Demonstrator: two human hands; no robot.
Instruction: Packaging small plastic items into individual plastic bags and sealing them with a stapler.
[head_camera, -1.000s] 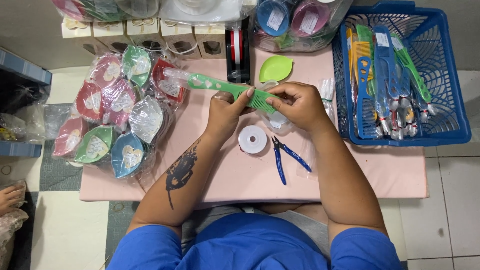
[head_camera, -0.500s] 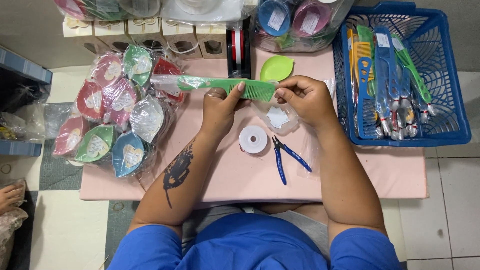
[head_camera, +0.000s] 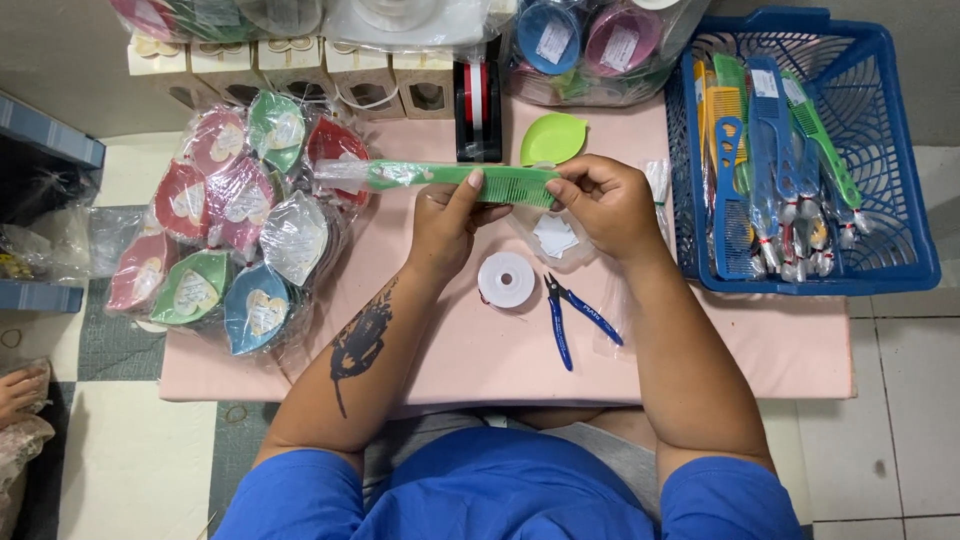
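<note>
Covering most of the view, a pink table (head_camera: 700, 350) carries everything. At two o'clock sits a blue basket (head_camera: 900, 200) packed with wrapped combs (head_camera: 775, 160), mostly blue and green. At nine o'clock lies a heap of leaf-shaped dishes in clear wrap (head_camera: 235, 230), red, green, blue and white. Along twelve o'clock runs a row of small cream boxes (head_camera: 300, 70), with a black tape dispenser (head_camera: 478, 110) and a bare green leaf dish (head_camera: 553, 138) just beside it. Near the centre, both hands hold a green comb (head_camera: 450, 178) level above the table, its left end inside a clear sleeve. The left hand (head_camera: 445, 230) pinches the comb's middle with fingers closed on it; the right hand (head_camera: 605, 205) grips its right end the same way. Below the hands, at six o'clock of the comb, rest blue-handled pliers (head_camera: 575, 315) and a white spool (head_camera: 506, 279), near each other.
</note>
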